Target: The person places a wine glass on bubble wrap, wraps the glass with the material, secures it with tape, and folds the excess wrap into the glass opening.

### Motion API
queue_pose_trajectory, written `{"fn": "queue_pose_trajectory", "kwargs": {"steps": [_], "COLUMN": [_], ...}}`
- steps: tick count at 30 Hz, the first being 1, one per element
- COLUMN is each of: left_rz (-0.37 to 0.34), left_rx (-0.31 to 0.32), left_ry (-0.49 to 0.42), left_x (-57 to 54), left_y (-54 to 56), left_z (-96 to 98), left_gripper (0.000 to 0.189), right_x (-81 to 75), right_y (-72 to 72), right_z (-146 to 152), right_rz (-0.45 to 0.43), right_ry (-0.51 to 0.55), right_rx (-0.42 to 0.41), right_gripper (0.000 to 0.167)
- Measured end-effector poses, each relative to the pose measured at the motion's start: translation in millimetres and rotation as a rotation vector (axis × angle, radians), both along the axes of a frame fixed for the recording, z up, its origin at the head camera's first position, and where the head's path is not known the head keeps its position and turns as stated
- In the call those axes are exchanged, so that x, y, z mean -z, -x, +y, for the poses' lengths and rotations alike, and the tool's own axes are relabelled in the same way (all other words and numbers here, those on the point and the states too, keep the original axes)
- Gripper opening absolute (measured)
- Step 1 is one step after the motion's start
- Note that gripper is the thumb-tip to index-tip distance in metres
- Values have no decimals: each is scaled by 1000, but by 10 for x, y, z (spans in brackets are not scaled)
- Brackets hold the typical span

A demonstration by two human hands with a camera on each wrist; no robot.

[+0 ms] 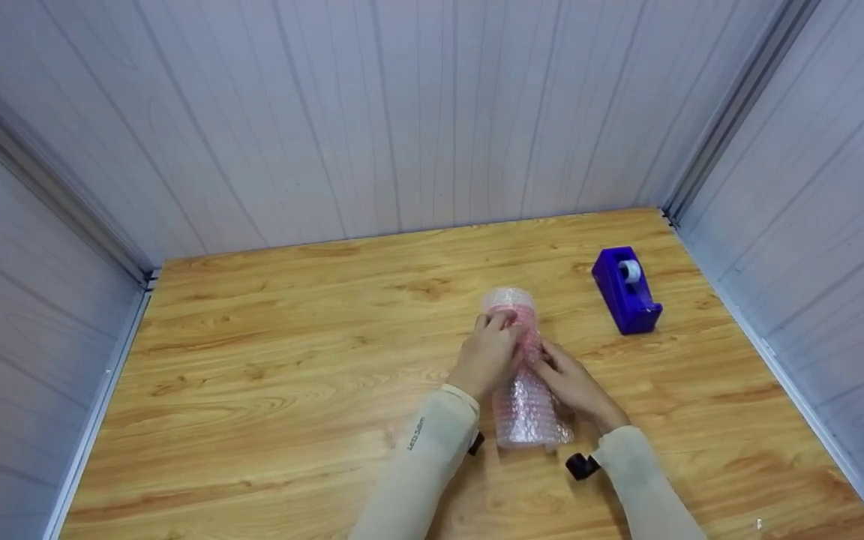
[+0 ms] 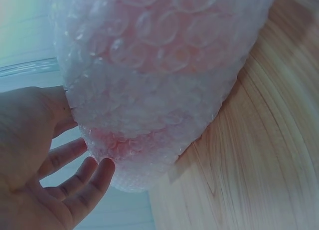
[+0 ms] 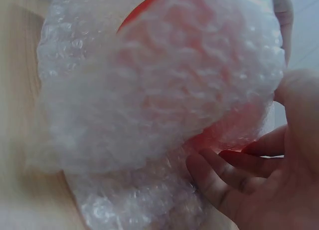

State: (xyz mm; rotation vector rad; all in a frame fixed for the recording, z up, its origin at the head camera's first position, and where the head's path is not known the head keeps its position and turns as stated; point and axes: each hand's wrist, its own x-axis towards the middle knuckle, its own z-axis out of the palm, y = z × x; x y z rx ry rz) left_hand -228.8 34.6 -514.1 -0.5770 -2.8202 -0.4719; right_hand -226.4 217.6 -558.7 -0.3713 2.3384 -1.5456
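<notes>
Clear bubble wrap (image 1: 528,411) surrounds a pink-red object in a long bundle on the wooden table. A bare red edge of the object (image 3: 142,9) shows past the wrap in the right wrist view; most of it is hidden beneath the bubbles. From the left, my left hand (image 1: 488,356) holds the bundle near its far end, fingers bent against its side. My right hand (image 1: 574,382) grips the opposite side, thumb above and curled fingers (image 3: 204,177) at the wrap's overlapping edge. Toward me, a loose flap of wrap sticks out at the bundle's near right corner.
On the right part of the wooden table (image 1: 274,360) stands a blue tape dispenser (image 1: 616,296) with a roll of tape (image 1: 630,271). Pale panelled walls (image 1: 417,120) enclose the table at the back and both sides. Black wrist cameras (image 1: 580,466) hang under the sleeves.
</notes>
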Motion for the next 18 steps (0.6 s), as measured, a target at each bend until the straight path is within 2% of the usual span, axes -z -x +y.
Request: {"fn": "queue_pose_trajectory", "kwargs": {"steps": [4,9,14,16,18], "left_rz": [12,14,21,27,36], "left_rx": [2,0,13,18,25], "left_ry": [2,16,42,58,68], "left_x": [2,3,19,25,28], "left_y": [8,13,23,27,30], "left_z": [28,45,53,55,56], "left_gripper": [28,28,31,32,31], "right_x": [25,20,-235,-261,-174], "right_y": [0,-2,-95,-102,-72], "right_z": [7,6,-53,-67,-57], "right_rz": [44,53,78,93,118], "right_ry": [1,40,107,114,107], "right_rx": [17,46,64,75,89], "right_gripper": [60,62,60,58,56]}}
